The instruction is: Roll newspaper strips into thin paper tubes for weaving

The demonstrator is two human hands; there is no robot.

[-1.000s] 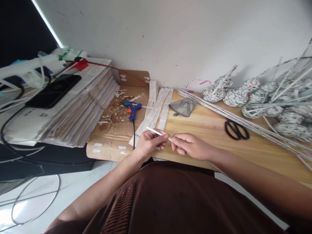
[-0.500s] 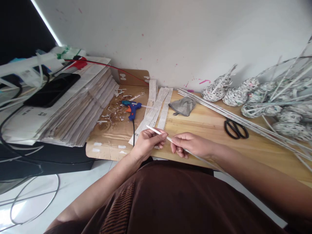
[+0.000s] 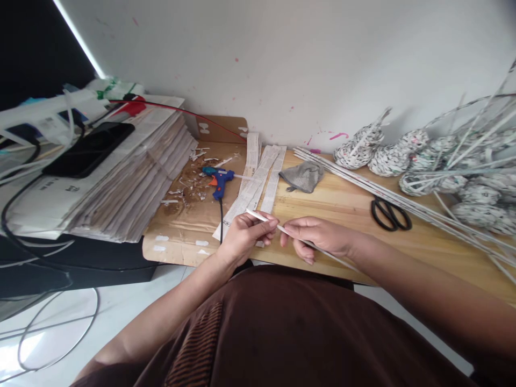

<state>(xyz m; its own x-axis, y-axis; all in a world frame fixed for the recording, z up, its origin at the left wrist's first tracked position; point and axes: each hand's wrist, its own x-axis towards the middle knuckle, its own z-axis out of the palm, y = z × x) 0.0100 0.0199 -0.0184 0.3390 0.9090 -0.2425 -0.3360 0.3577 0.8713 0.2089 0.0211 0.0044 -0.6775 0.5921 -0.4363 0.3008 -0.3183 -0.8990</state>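
A thin white paper tube (image 3: 258, 215) runs between my hands above the table's front edge. My left hand (image 3: 252, 231) pinches it near its upper left end, which pokes out past the fingers. My right hand (image 3: 312, 235) is closed on the tube a little further right, thumb on top and the lower fingers loosely curled. From there the tube slopes down under my right wrist. Flat strips of newspaper (image 3: 258, 174) lie just beyond my left hand. A blue glue gun (image 3: 220, 180) rests on the cardboard (image 3: 177, 236) to the left.
A tall stack of newspapers (image 3: 141, 172) with a black phone (image 3: 88, 149) on it stands left. A grey cloth (image 3: 302, 176), black-handled scissors (image 3: 390, 213), long paper tubes (image 3: 363, 189) and woven paper pieces (image 3: 358, 146) lie to the right. Paper scraps litter the cardboard.
The tube's tip has shifted slightly right and down, so less sticks out past my left hand. My right hand's lower fingers have loosened a little. The other things stay put.
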